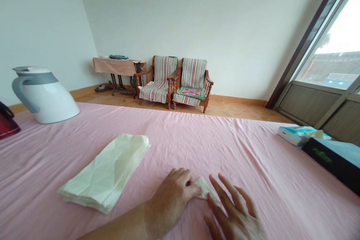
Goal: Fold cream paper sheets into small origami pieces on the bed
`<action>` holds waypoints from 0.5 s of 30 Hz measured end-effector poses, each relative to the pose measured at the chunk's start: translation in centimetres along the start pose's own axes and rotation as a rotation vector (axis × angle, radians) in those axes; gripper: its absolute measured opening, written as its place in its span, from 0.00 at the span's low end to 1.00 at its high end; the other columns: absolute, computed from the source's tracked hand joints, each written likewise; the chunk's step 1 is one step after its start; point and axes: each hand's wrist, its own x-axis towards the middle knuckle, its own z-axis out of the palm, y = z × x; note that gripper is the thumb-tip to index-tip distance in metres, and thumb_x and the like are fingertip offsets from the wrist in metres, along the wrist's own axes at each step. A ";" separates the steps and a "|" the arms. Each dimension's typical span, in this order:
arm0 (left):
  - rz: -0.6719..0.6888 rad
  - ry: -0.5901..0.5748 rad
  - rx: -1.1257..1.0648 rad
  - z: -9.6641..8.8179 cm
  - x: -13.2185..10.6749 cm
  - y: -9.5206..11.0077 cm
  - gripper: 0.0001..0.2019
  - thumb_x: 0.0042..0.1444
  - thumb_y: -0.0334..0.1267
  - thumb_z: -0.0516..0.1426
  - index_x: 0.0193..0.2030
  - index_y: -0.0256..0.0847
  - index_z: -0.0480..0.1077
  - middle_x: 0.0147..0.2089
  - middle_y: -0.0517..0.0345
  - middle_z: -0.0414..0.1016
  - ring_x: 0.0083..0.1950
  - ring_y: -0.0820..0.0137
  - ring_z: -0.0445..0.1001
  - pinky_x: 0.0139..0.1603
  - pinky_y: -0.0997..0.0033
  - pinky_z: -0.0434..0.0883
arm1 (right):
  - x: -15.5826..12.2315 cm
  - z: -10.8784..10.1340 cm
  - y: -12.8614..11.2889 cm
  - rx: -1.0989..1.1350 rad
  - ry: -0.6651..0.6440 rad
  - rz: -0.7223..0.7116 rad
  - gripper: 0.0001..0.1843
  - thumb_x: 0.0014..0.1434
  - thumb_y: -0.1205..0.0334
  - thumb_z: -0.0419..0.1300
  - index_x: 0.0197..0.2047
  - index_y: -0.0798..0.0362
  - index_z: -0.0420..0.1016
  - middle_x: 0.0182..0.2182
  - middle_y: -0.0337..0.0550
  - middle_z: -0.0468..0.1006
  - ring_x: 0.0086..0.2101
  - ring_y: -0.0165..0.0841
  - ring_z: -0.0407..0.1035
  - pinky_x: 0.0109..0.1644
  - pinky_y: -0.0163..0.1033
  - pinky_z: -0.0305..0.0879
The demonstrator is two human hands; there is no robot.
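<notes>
A small folded piece of pale paper point(204, 187) lies on the pink cloth at the lower middle, between my two hands. My left hand point(176, 191) is closed at the paper's left edge, with the thumb pressed on it and the other fingers curled. Over the paper's right end, my right hand point(234, 210) is open with its fingers spread, and the index finger reaches the edge. Part of the paper is hidden under the fingers. To the left of my hands lies a stack of creased pale paper sheets point(109, 172).
A white and grey jug point(53, 97) stands at the far left of the pink-covered table point(225, 138), near a red object point(7, 122). At the right are a tissue pack point(295, 135) and a black box point(329, 161). Two wooden chairs point(192, 73) stand by the wall.
</notes>
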 end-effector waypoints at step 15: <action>-0.096 -0.071 -0.252 -1.6 0.4 -0.2 0.15 0.63 0.26 0.52 0.47 0.48 0.76 0.38 0.57 0.69 0.42 0.68 0.68 0.44 0.70 0.63 | 0.0 -0.3 0.3 0.217 0.067 0.123 0.09 0.56 0.64 0.58 0.39 0.51 0.77 0.45 0.43 0.80 0.45 0.39 0.74 0.47 0.43 0.62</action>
